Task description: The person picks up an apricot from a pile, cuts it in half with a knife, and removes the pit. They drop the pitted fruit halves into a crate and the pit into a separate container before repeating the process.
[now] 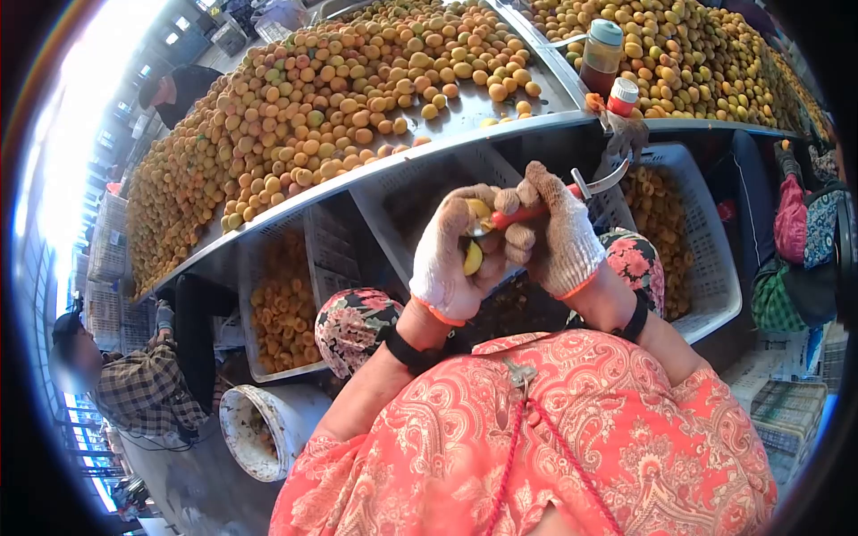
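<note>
Both my hands wear white knitted gloves with brown-stained fingers, held together over my lap. My left hand [451,259] is closed around a cut yellow apricot [473,258], its pale flesh showing between the fingers. Gripped in my right hand [561,234] is a red-handled tool [520,216]. One end of it reaches to the fruit, and a curved metal piece [609,181] sticks out beyond the right hand. Fingers of both hands meet around the fruit and partly hide it.
Whole apricots [357,85] are heaped on a metal table [559,89] ahead. Crates below hold apricot pieces [284,304], [657,214]. A jar [601,55] and a white-capped bottle [622,96] stand at the edge. A white bucket [295,420] and a seated person [147,389] are at left.
</note>
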The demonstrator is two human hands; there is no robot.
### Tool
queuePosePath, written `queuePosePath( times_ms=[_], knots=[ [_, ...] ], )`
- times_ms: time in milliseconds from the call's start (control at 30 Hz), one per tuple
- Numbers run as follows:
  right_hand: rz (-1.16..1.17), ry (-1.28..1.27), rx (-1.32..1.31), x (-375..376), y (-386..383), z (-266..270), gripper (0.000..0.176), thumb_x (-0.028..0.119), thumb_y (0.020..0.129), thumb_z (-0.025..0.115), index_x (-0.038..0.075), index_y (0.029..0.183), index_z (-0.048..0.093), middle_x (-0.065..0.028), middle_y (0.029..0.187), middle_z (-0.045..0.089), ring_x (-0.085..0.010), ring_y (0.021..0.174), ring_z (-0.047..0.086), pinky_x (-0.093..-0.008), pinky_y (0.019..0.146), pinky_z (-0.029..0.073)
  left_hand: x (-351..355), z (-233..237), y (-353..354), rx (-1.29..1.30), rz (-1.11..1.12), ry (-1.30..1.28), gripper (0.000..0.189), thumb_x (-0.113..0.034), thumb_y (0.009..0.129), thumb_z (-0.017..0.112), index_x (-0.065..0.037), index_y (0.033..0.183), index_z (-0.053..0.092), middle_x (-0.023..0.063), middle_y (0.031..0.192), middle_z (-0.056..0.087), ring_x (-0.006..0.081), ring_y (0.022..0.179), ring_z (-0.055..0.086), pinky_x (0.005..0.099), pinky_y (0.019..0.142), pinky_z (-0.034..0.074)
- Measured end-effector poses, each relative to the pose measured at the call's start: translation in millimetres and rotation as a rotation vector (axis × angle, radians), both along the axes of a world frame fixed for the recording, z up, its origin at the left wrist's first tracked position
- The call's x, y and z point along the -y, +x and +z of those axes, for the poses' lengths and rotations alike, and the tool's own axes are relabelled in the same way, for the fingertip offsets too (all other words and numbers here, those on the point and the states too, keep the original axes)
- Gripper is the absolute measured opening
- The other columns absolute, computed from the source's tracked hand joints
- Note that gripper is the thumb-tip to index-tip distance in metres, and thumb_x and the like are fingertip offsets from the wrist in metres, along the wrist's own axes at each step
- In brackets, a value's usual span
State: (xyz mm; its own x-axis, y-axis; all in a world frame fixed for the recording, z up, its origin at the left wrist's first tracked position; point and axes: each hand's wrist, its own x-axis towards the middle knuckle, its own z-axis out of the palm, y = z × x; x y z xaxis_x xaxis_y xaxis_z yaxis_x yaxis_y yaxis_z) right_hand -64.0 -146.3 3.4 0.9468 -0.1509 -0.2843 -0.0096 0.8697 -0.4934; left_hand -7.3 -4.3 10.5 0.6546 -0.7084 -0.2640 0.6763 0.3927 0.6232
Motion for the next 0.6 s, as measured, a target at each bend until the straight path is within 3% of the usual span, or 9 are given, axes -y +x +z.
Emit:
queuePosePath(
  times_ms=[100, 167, 233, 300, 367, 433, 500, 533, 600],
  knots=[
    [-0.065, 0.053, 0.082, -2, 4, -3, 0.033, 0.04, 0.101, 0.055, 0.013, 0.08, 0.053, -0.01, 0.077, 0.065, -0.0197, 0.049, 0.057, -0.0305, 0.044, 0.048, 5, 0, 5, -0.018, -0.015, -0.066, 0.039, -0.042, 0.1, 0.05, -0.007, 0.115, 0.056, 0.0006, 0.07, 0.05, 0.0092, 0.047, 0.04, 0.0196, 0.039, 0.026],
    [-0.039, 0.142, 0.127, 0, 7, -11, 0.035, 0.042, 0.101, 0.055, 0.012, 0.082, 0.054, -0.0086, 0.088, 0.065, -0.0175, 0.056, 0.056, -0.0302, 0.048, 0.047, 4, 2, 8, -0.021, -0.092, -0.1, 0.04, -0.043, 0.1, 0.047, -0.007, 0.115, 0.056, 0.0014, 0.07, 0.051, 0.0097, 0.046, 0.039, 0.0201, 0.039, 0.026],
    [-0.048, 0.169, 0.14, -2, 8, -9, 0.035, 0.041, 0.101, 0.054, 0.011, 0.083, 0.055, -0.0099, 0.093, 0.066, -0.019, 0.06, 0.058, -0.0317, 0.05, 0.05, -3, -17, 11, -0.069, -0.095, -0.218, 0.044, -0.048, 0.099, 0.052, -0.008, 0.113, 0.059, 0.0027, 0.076, 0.054, 0.0109, 0.053, 0.045, 0.023, 0.045, 0.034],
    [-0.003, 0.218, 0.218, -2, 7, -9, 0.034, 0.039, 0.101, 0.054, 0.01, 0.084, 0.057, -0.0113, 0.099, 0.066, -0.0214, 0.067, 0.062, -0.0334, 0.059, 0.056, -1, -20, 8, -0.099, -0.072, -0.196, 0.044, -0.049, 0.099, 0.052, -0.008, 0.113, 0.059, 0.0023, 0.073, 0.051, 0.011, 0.053, 0.043, 0.0235, 0.046, 0.034],
    [-0.175, 0.128, 0.096, -8, 8, 1, 0.033, 0.038, 0.101, 0.056, 0.008, 0.086, 0.058, -0.0127, 0.107, 0.066, -0.0228, 0.075, 0.066, -0.0345, 0.071, 0.059, -3, -29, 9, -0.111, -0.065, -0.182, 0.045, -0.05, 0.099, 0.051, -0.008, 0.114, 0.06, 0.0026, 0.073, 0.052, 0.0109, 0.053, 0.043, 0.0231, 0.047, 0.034],
    [-0.188, 0.052, 0.256, 2, 10, -7, 0.03, 0.035, 0.101, 0.057, 0.006, 0.094, 0.063, -0.0124, 0.112, 0.066, -0.0212, 0.085, 0.067, -0.0341, 0.08, 0.058, -6, -32, 11, -0.12, -0.057, -0.169, 0.046, -0.051, 0.1, 0.051, -0.008, 0.114, 0.06, 0.0029, 0.073, 0.053, 0.0108, 0.053, 0.042, 0.0228, 0.047, 0.034],
    [-0.265, -0.754, 0.319, 12, 5, -3, 0.021, 0.024, 0.101, 0.058, 0.005, 0.104, 0.067, -0.0107, 0.106, 0.068, -0.0193, 0.089, 0.068, -0.0323, 0.078, 0.059, -13, -33, 15, -0.072, -0.067, -0.095, 0.05, -0.056, 0.099, 0.05, -0.009, 0.111, 0.061, 0.0022, 0.072, 0.052, 0.0108, 0.053, 0.041, 0.0222, 0.048, 0.035],
    [-0.179, -0.791, 0.453, 14, 3, -6, 0.018, 0.013, 0.097, 0.062, 0.004, 0.112, 0.067, -0.0068, 0.106, 0.068, -0.0153, 0.09, 0.067, -0.03, 0.082, 0.057, -17, -35, 17, -0.023, -0.091, -0.055, 0.053, -0.062, 0.096, 0.051, -0.011, 0.105, 0.061, 0.0005, 0.071, 0.054, 0.0103, 0.054, 0.047, 0.022, 0.047, 0.035],
    [-0.153, -1.369, 0.461, 1, -3, -1, 0.024, 0.003, 0.09, 0.067, 0.002, 0.114, 0.066, -0.0068, 0.103, 0.067, -0.0172, 0.092, 0.067, -0.028, 0.083, 0.056, -19, -22, 12, -0.069, -0.058, 0.048, 0.053, -0.063, 0.096, 0.051, -0.012, 0.102, 0.061, -0.0004, 0.072, 0.056, 0.0101, 0.057, 0.051, 0.0217, 0.046, 0.036]
  ],
)
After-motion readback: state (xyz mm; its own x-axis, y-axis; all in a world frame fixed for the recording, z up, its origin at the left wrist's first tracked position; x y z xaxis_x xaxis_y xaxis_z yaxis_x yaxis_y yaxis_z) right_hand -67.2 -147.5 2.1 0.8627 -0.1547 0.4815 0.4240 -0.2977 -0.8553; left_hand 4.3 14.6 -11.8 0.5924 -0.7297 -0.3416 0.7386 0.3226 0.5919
